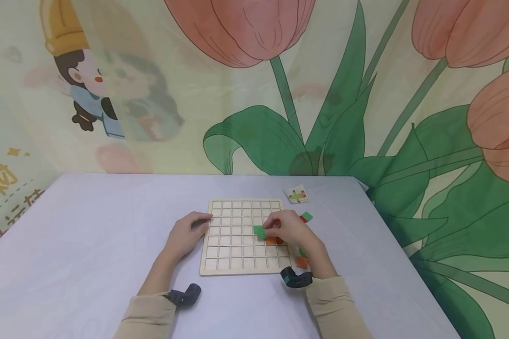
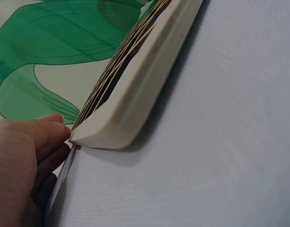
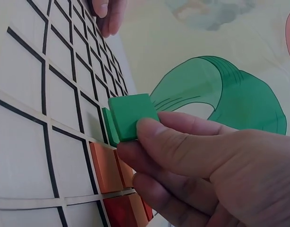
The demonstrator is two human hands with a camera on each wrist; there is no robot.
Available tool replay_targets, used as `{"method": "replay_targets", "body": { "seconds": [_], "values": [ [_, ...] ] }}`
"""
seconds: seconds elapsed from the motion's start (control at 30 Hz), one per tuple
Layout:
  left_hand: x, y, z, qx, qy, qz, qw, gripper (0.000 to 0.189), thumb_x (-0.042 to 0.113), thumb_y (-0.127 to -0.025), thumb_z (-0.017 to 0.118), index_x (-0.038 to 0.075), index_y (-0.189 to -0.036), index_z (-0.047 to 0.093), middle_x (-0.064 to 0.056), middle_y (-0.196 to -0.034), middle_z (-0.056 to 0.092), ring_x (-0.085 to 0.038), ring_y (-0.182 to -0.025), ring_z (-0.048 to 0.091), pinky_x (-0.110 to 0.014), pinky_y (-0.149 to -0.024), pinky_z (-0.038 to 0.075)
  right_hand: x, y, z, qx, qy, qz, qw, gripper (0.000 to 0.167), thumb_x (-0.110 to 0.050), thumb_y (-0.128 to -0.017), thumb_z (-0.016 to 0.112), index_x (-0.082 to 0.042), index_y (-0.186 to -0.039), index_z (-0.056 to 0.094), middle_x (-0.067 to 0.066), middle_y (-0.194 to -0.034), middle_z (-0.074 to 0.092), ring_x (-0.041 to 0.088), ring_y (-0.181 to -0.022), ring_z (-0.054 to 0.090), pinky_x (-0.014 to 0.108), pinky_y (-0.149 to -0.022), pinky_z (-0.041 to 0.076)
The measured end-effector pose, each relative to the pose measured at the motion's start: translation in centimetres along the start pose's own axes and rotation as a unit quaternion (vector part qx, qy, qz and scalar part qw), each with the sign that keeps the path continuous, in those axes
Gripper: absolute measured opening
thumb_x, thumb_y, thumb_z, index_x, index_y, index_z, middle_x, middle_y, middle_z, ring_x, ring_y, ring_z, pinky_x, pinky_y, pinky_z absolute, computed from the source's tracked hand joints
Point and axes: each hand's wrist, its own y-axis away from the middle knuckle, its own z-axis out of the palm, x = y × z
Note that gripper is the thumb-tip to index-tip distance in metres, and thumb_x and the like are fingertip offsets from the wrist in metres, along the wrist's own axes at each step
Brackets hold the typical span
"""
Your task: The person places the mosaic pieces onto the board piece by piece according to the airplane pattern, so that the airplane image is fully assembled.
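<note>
A pale wooden grid board [image 1: 233, 241] lies on the table between both hands. My right hand [image 1: 291, 229] pinches a green square tile [image 3: 127, 116] between thumb and fingers, held over the board's right part. Just behind it, in the right wrist view, another green tile [image 3: 108, 125] sits at the grid. Orange tiles [image 3: 106, 166] and red tiles [image 3: 119, 211] fill cells beneath the right hand, partly covered by its fingers. At the board's left edge, my left hand [image 1: 186, 234] touches the rim with its fingertips, the fingers loosely bent.
Right of the board lie loose tiles, among them a green one [image 1: 307, 216] and an orange one [image 1: 302, 262], partly behind the right arm. A small patterned card [image 1: 297, 194] lies past the board's far right corner. White cloth [image 1: 110, 235] covers the table, against a tulip-printed wall.
</note>
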Motion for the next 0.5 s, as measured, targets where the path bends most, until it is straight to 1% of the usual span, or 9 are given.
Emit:
{"method": "replay_targets", "body": {
  "seconds": [0.1,0.3,0.5],
  "values": [
    [-0.05,-0.01,0.0,0.001,0.001,-0.003,1.0,0.032,0.023,-0.094,0.055,0.017,-0.125,0.06,-0.007,-0.133,0.058,-0.031,-0.133,0.044,-0.05,-0.112,0.033,-0.14,0.03,0.07,-0.008,0.012,-0.001,0.9999,0.009,-0.014,-0.079,0.077,-0.02,-0.084,0.071,-0.008,-0.082,0.067,0.01,-0.078,0.059,0.024,-0.07,0.053],
    [-0.07,0.04,-0.02,0.002,-0.002,-0.004,1.0,0.032,0.023,-0.094,0.055,0.017,-0.125,0.06,-0.007,-0.133,0.058,-0.031,-0.133,0.044,-0.05,-0.113,0.033,-0.37,-0.04,0.42,-0.017,0.034,-0.001,0.9993,0.007,-0.017,-0.08,0.077,-0.022,-0.08,0.071,-0.008,-0.081,0.067,0.011,-0.076,0.057,0.022,-0.066,0.05],
    [-0.01,-0.03,-0.02,0.0,-0.004,-0.007,1.0,0.032,0.025,-0.095,0.054,0.017,-0.125,0.06,-0.007,-0.134,0.057,-0.031,-0.134,0.043,-0.051,-0.113,0.032,-0.56,-0.02,0.47,-0.018,0.044,0.004,0.9989,0.007,-0.017,-0.08,0.076,-0.021,-0.079,0.071,-0.008,-0.081,0.066,0.011,-0.076,0.055,0.023,-0.068,0.05]
  ]
}}
